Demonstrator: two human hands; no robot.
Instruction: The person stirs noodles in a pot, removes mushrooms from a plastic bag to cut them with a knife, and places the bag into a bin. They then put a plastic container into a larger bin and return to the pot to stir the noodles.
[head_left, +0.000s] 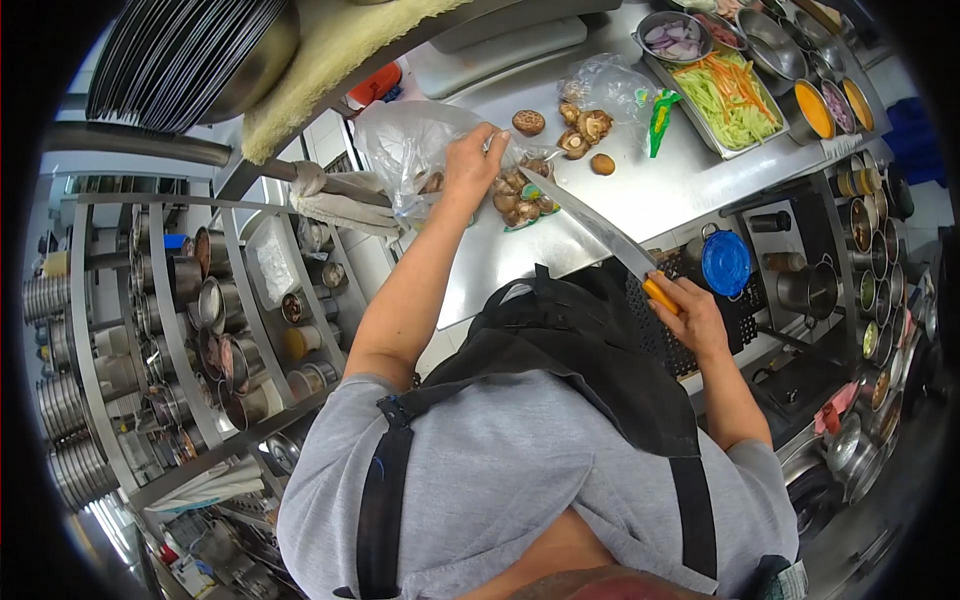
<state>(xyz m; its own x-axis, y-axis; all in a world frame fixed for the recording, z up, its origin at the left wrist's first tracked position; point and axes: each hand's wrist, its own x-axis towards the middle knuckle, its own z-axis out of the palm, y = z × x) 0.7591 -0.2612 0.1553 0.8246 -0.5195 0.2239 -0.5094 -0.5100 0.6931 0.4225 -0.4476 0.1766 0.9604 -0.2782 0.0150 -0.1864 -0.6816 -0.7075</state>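
My left hand [474,165] is closed on a clear plastic bag [400,140], fingers pinched together, above the steel counter. My right hand [697,318] grips the orange handle of a long kitchen knife [600,228]. Its blade points up and left, with the tip close to a clear pack of brown mushrooms [518,202] beside my left hand. Farther back lie a loose mushroom cap [528,122], a small cluster of mushrooms [585,130] and another single mushroom [602,164]. Some mushrooms show through the bag under my left wrist.
An empty plastic wrapper [610,82] with a green label lies behind the mushrooms. At the back right stand a tray of shredded vegetables [728,100], a bowl of sliced onion [675,38] and several metal bowls. A blue lid [726,263] is right of my body; shelves [190,310] of pots stand left.
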